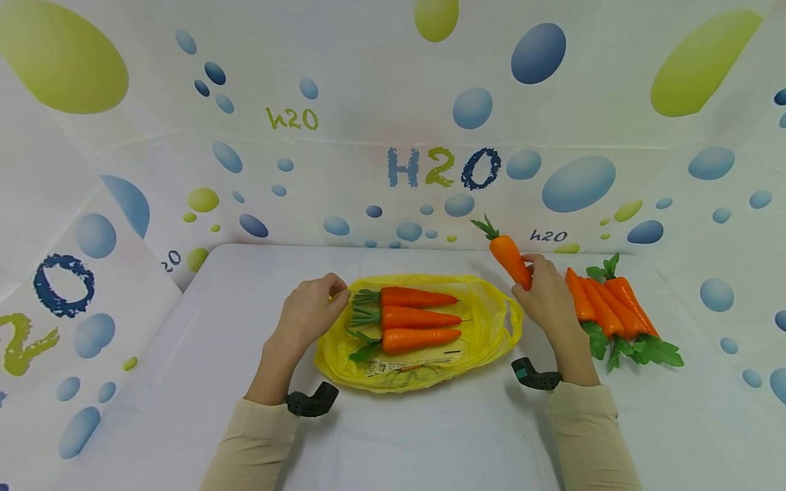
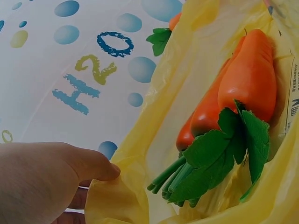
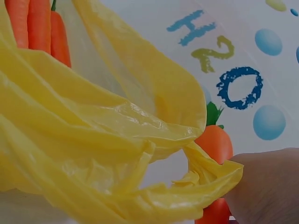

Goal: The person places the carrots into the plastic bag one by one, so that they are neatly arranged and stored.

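My left hand [image 1: 309, 310] pinches the left edge of a yellow plastic bag [image 1: 489, 327], the thumb on top and fingers beneath, as the left wrist view shows. The bag lies spread open on the table. Inside it, three orange carrots [image 1: 417, 318] lie side by side, green tops to the left and tips to the right. Just beyond the bag's right end, my right hand [image 1: 546, 296] holds another carrot [image 1: 507, 256] near its tip, the leafy top pointing up and left. In the right wrist view the bag's handle partly covers this carrot [image 3: 216, 142].
Several more carrots [image 1: 614, 307] with green leaves lie in a pile on the table, right of my right hand. A white cloth [image 1: 430, 436] covers the table. Behind it hangs a white backdrop [image 1: 356, 177] printed with blue and green ovals.
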Motion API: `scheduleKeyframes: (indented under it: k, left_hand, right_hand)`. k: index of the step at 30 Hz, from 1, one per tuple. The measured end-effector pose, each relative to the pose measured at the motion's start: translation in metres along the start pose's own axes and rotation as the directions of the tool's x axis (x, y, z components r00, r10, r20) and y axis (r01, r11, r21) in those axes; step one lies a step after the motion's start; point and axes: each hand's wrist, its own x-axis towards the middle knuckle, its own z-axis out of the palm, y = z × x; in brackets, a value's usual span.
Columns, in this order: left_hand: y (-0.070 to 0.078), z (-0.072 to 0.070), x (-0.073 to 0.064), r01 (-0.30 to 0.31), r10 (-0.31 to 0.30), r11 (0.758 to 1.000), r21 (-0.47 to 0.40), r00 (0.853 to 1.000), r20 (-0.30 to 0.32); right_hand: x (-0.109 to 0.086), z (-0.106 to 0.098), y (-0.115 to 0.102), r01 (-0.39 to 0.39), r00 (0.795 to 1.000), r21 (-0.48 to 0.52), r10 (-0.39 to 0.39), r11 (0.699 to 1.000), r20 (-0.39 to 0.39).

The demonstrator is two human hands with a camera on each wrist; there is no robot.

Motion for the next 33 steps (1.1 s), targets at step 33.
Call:
scheduleKeyframes:
  k: [33]
  left_hand:
    - [0.000,0.000,-0.001,-0.001,0.001,1.000,-0.006,1.000,0.006]
  right_hand:
    - [-0.007,-0.007,-0.012,0.092,0.991,0.000,-0.092,0.996,-0.098]
